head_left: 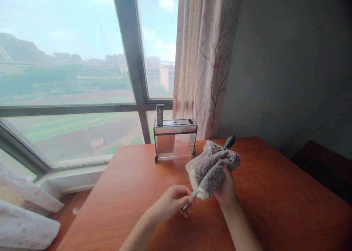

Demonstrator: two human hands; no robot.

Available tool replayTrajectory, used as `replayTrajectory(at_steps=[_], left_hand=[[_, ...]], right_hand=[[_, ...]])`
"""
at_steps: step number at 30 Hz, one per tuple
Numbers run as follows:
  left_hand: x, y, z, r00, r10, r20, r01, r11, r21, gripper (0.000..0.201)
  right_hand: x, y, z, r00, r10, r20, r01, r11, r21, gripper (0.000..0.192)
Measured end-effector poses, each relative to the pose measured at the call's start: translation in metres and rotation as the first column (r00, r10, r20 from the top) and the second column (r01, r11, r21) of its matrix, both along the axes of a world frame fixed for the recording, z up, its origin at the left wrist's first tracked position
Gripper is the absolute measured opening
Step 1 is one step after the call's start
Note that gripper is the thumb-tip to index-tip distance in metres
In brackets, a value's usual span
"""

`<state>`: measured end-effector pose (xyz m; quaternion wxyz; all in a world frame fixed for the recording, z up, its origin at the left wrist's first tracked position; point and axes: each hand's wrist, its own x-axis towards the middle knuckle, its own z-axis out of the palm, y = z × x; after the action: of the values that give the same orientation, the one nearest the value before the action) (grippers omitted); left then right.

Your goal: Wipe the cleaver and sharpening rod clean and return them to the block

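Note:
A grey, fluffy cloth point(213, 170) with a pale edge is wrapped around the middle of a long, thin tool. The tool's black handle point(229, 142) sticks out at the upper right, and its narrow metal end point(194, 193) shows at the lower left; it looks like a sharpening steel. My right hand point(227, 185) is closed around the cloth from the right, its fingers partly hidden behind. Thumb and fingers of my left hand point(176, 201) pinch the metal end. Both hands are above the table, and the cloth covers most of the rod.
A clear knife block point(176, 127) with a dark-framed, slotted top stands near the back edge of the brown wooden table point(132, 192). One grey-handled knife point(160, 115) is in its left slot. Behind are a window point(66, 53) and a patterned curtain point(203, 60).

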<state>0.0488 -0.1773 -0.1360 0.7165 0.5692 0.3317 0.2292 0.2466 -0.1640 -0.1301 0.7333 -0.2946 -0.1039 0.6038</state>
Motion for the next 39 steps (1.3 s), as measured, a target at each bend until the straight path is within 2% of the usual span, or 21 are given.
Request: replayTrajectory(at_steps=[2, 4, 6, 8, 10, 12, 15, 18, 22, 25, 29, 32, 36, 39], left_hand=[[0.002, 0.001, -0.005, 0.995, 0.064, -0.074, -0.058, 0.995, 0.082, 0.032], [0.003, 0.003, -0.009, 0.974, 0.128, -0.187, -0.078, 0.965, 0.250, 0.025], [0.004, 0.004, -0.012, 0.924, 0.226, -0.310, -0.068, 0.892, 0.448, 0.018], [0.004, 0.005, -0.012, 0.852, 0.364, -0.376, -0.073, 0.795, 0.603, 0.016], [0.003, 0.005, -0.009, 0.807, 0.470, -0.358, -0.110, 0.715, 0.690, 0.022], [0.002, 0.004, -0.003, 0.834, 0.453, -0.316, -0.108, 0.695, 0.711, 0.028], [0.001, 0.001, 0.005, 0.917, 0.293, -0.272, -0.038, 0.741, 0.670, 0.036], [0.001, -0.002, 0.008, 0.955, 0.191, -0.228, -0.028, 0.821, 0.570, 0.041], [0.005, -0.005, 0.003, 0.985, 0.132, -0.111, -0.087, 0.935, 0.343, 0.043], [0.008, -0.005, 0.000, 0.992, 0.127, -0.016, -0.123, 0.977, 0.175, 0.047], [0.007, -0.004, 0.001, 0.989, 0.124, 0.084, -0.132, 0.986, 0.104, 0.052], [0.004, -0.002, 0.004, 0.987, 0.127, 0.098, -0.139, 0.983, 0.122, 0.053], [0.003, 0.001, 0.004, 0.988, 0.152, 0.037, -0.156, 0.974, 0.164, 0.052], [0.004, 0.004, 0.003, 0.982, 0.189, 0.021, -0.189, 0.952, 0.239, 0.046]], right_hand=[[-0.002, 0.002, -0.003, 0.999, 0.014, 0.032, -0.013, 1.000, -0.017, 0.032], [-0.005, 0.003, -0.005, 0.998, 0.042, 0.052, -0.040, 0.999, -0.023, 0.032], [-0.006, 0.004, -0.006, 0.996, 0.039, 0.078, -0.039, 0.999, -0.006, 0.035], [-0.008, 0.004, -0.006, 0.994, 0.001, 0.111, -0.003, 1.000, 0.022, 0.040], [-0.009, 0.004, -0.007, 0.991, -0.039, 0.130, 0.034, 0.999, 0.042, 0.044], [-0.009, 0.003, -0.008, 0.991, -0.050, 0.122, 0.045, 0.998, 0.048, 0.042], [-0.009, 0.001, -0.010, 0.996, -0.010, 0.089, 0.006, 0.999, 0.045, 0.040], [-0.009, 0.000, -0.009, 0.997, 0.016, 0.082, -0.018, 0.999, 0.029, 0.043], [-0.007, -0.001, -0.007, 0.998, 0.046, 0.043, -0.047, 0.998, 0.038, 0.044], [-0.003, -0.002, -0.007, 0.996, 0.090, 0.016, -0.090, 0.994, 0.059, 0.045], [0.004, -0.004, -0.010, 0.997, 0.079, -0.020, -0.077, 0.992, 0.097, 0.041], [0.007, -0.005, -0.009, 0.995, 0.084, -0.046, -0.078, 0.991, 0.111, 0.037], [0.005, -0.004, -0.004, 0.996, 0.064, -0.066, -0.059, 0.995, 0.076, 0.031], [0.001, -0.001, -0.004, 0.999, 0.033, -0.034, -0.031, 0.999, 0.045, 0.028]])
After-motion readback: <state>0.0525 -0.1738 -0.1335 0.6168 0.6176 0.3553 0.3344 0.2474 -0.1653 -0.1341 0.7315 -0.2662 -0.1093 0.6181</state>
